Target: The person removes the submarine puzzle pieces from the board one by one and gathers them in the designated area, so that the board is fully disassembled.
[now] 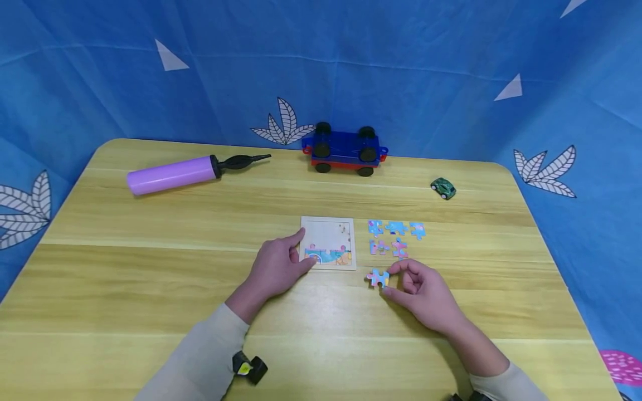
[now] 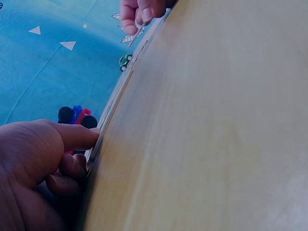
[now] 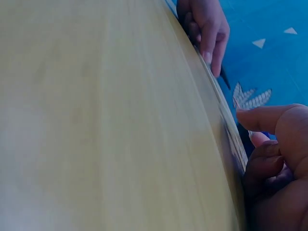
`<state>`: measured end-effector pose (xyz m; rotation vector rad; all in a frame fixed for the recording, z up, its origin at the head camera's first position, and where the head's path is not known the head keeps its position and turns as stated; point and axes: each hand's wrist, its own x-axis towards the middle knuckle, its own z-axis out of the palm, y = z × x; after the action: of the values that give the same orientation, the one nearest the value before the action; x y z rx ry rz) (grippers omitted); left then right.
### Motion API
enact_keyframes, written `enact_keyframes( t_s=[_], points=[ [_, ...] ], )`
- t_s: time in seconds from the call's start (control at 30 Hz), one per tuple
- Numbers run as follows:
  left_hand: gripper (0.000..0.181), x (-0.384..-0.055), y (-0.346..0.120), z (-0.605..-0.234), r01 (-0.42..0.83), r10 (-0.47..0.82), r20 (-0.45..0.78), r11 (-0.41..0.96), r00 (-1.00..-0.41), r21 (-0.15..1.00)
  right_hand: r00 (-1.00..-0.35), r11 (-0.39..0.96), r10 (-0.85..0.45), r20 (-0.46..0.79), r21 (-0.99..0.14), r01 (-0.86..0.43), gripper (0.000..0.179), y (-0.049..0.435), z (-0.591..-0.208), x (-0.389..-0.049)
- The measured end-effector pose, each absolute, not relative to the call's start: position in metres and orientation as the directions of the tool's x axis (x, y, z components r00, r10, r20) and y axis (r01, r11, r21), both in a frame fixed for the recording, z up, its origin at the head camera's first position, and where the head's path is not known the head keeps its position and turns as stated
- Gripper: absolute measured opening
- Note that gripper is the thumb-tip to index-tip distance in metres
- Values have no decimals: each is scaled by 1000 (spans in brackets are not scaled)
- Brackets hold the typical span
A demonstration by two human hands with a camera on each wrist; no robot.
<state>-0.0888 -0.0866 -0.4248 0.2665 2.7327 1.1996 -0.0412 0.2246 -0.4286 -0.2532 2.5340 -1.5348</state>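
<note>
A square puzzle board (image 1: 328, 234) with a pale raised border lies mid-table, its bottom row filled with joined pieces. My left hand (image 1: 278, 264) grips its left side, thumb on the lower left corner and index finger at the upper left edge. To the right, my right hand (image 1: 426, 295) pinches a blue and pink puzzle piece (image 1: 377, 277) between thumb and index finger; in the left wrist view the piece (image 2: 138, 34) is seen edge-on, raised off the table. Loose puzzle pieces lie in two rows right of the board, among them a blue piece (image 1: 396, 227) and a pink one (image 1: 399, 248).
Behind the board, a blue and red toy vehicle (image 1: 346, 149) rests with black wheels facing up and out. A purple hand pump (image 1: 173, 175) lies at the back left, a small green toy car (image 1: 443, 188) at the back right. Blue cloth (image 1: 401, 67) hangs behind the wooden table (image 1: 150, 278).
</note>
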Motion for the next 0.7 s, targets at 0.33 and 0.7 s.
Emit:
enact_keyframes(
  t_s=[0.33, 0.7],
  points=[
    [68, -89, -87, -426, 100, 221, -67, 666, -973, 739, -973, 471, -230, -13, -876, -100, 29, 272, -431, -43],
    [69, -89, -87, -426, 91, 221, -79, 664, -972, 742, -976, 502, -218, 26, -854, -135, 27, 305, -430, -63]
  ],
)
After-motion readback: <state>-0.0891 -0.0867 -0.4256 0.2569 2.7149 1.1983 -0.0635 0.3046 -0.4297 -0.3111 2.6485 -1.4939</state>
